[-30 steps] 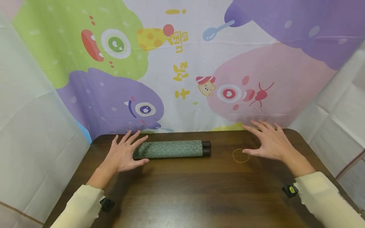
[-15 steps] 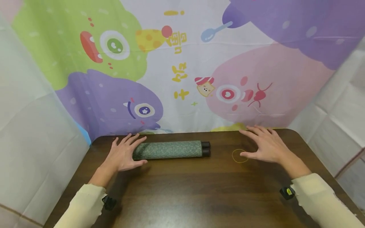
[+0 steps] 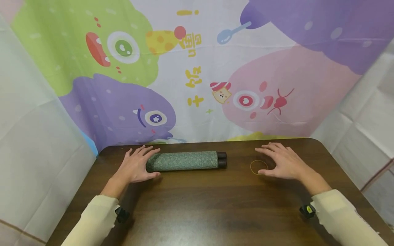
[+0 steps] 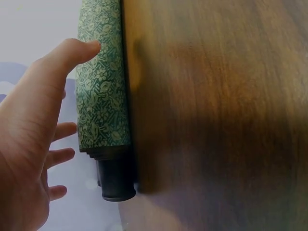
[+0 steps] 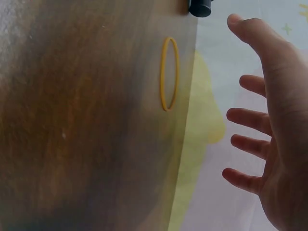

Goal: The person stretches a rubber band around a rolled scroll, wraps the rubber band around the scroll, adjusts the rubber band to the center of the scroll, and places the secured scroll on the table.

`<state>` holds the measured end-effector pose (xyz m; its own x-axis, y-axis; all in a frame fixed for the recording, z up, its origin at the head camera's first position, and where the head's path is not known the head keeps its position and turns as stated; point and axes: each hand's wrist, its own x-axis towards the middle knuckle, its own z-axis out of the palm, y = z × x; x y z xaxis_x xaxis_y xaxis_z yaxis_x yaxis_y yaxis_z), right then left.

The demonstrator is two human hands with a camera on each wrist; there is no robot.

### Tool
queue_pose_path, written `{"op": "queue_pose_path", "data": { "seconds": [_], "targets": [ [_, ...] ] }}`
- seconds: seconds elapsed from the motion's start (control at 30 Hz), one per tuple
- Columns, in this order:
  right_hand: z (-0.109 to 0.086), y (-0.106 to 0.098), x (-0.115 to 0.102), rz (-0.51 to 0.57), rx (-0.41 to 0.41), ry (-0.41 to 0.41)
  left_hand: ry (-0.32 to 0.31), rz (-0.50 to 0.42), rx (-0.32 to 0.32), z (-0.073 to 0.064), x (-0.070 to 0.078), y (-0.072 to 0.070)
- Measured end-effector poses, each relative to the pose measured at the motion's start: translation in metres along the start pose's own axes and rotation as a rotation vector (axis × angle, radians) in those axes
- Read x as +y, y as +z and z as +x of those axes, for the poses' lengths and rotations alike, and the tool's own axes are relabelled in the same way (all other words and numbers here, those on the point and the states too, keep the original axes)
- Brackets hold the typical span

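A rolled scroll [image 3: 184, 161] in green leaf-patterned cloth lies crosswise near the table's far edge, dark knobs [image 3: 222, 160] showing at its right end. My left hand [image 3: 136, 166] is spread at the scroll's left end, thumb on the near side and fingers on the far side. In the left wrist view the thumb overlaps the green cloth [image 4: 103, 101]; whether it touches I cannot tell. My right hand [image 3: 284, 162] hovers with fingers apart, holding nothing. Beneath its thumb a thin yellow rubber band [image 3: 251, 167] lies on the table, seen whole in the right wrist view.
The dark wood table [image 3: 197, 205] has rounded far corners. Behind it hangs a cloth [image 3: 197, 126] printed with cartoon monsters. Pale sheets [image 3: 27, 136] flank both sides. Each sleeve end carries a small black device [image 3: 307, 210].
My right hand has come lower and a little to the left, toward the rubber band. My left hand has shifted slightly to the right at the scroll's end. The scroll and band stay put.
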<state>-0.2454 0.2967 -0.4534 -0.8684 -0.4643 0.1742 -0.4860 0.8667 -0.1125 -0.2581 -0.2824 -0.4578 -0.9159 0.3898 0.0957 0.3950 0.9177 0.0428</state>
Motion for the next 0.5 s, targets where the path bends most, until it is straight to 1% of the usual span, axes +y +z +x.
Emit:
{"op": "queue_pose_path", "data": {
  "seconds": [0.23,0.4,0.5],
  "targets": [
    [-0.002,0.01,-0.002,0.022,-0.021,-0.015,0.025,-0.005,-0.026,0.003,0.0,0.004],
    [-0.004,0.018,-0.004,0.04,-0.026,-0.039,0.013,-0.017,-0.041,0.003,-0.001,0.008],
    [-0.005,0.021,-0.005,0.044,-0.037,-0.04,0.013,-0.027,-0.044,0.004,0.0,0.01]
  ]
}}
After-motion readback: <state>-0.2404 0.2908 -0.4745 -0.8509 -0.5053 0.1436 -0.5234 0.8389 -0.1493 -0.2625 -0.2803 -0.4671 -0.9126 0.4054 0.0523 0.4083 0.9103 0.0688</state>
